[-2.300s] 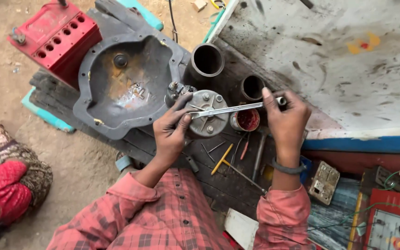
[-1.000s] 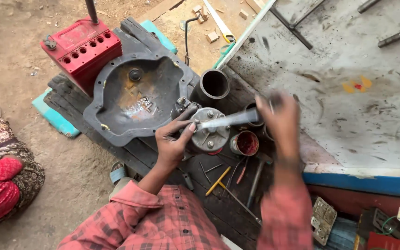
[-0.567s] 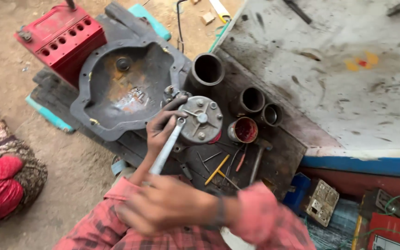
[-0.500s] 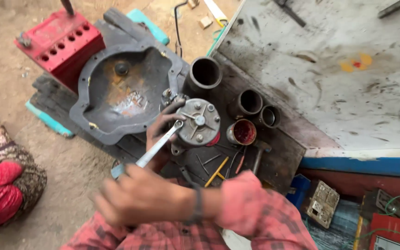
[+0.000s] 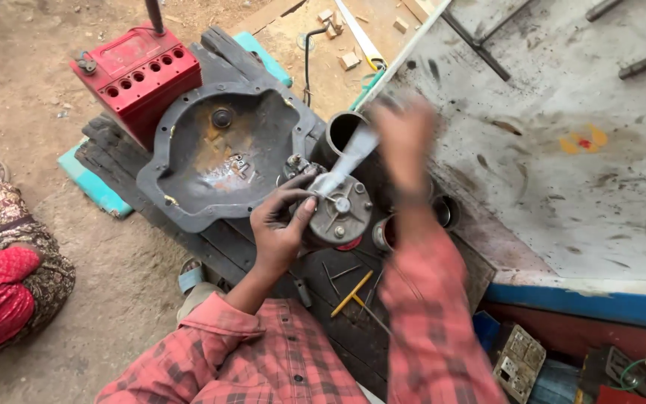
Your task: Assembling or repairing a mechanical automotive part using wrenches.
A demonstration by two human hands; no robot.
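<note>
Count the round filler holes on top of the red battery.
6, in one row along the red battery's near top edge, running from its left end toward the black rod at its right. None looks hidden. The left hand steadies a round grey metal part well to the battery's right.

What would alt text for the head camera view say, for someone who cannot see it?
A person in a red plaid shirt steadies a round grey metal part with the left hand while the blurred right hand holds a long silvery tool on it. A dished grey housing and a red battery lie beside it.
</note>
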